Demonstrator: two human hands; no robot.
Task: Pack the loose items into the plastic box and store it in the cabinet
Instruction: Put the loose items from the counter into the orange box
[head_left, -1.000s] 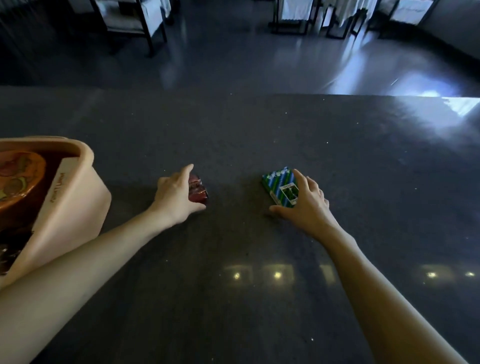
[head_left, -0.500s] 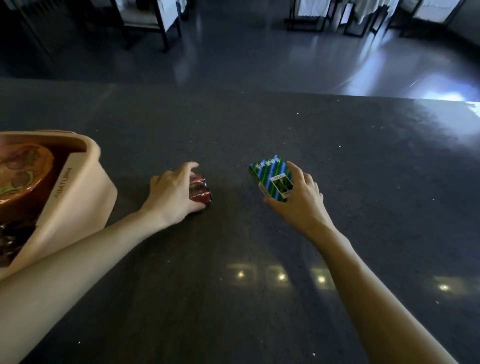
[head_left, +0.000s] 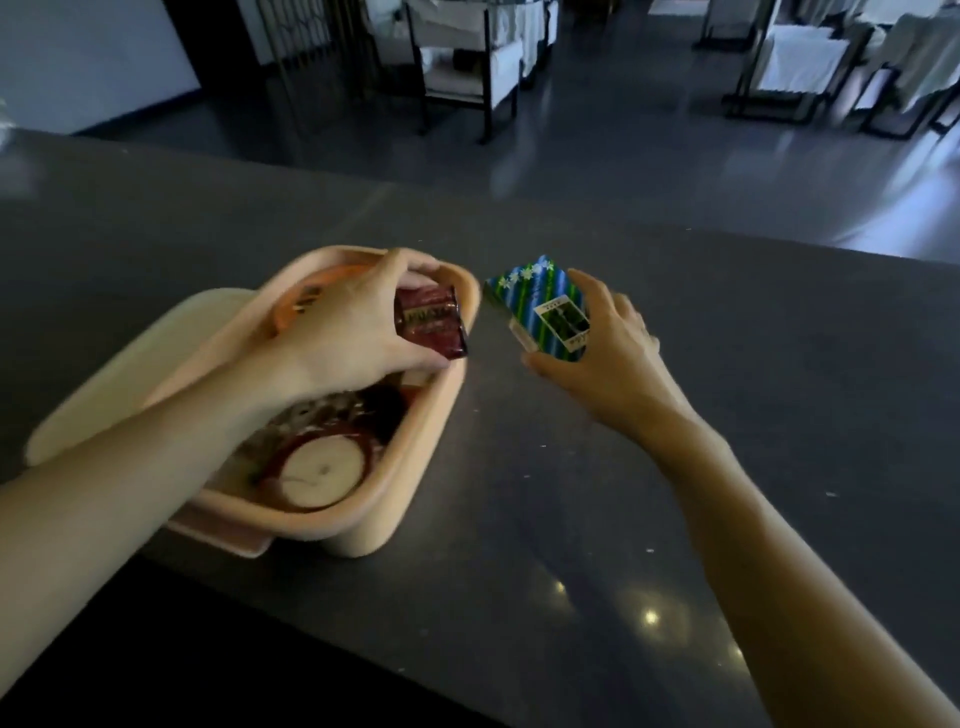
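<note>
Head view: left hand (head_left: 343, 332) pinches red packet (head_left: 431, 322) over plastic box (head_left: 415, 457), near counter's (head_left: 675, 441) front edge. Right hand (head_left: 608, 348) pinches striped carton (head_left: 545, 312) just beside rim. I judge packing; next, lower both in.

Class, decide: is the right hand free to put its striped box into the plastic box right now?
Probably not yet: the left hand and its red packet cover that end of the plastic box.

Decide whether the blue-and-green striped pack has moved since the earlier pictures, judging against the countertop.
Yes. The striped pack, earlier lying on the countertop, is now lifted in the right hand, beside the plastic box rim.
</note>
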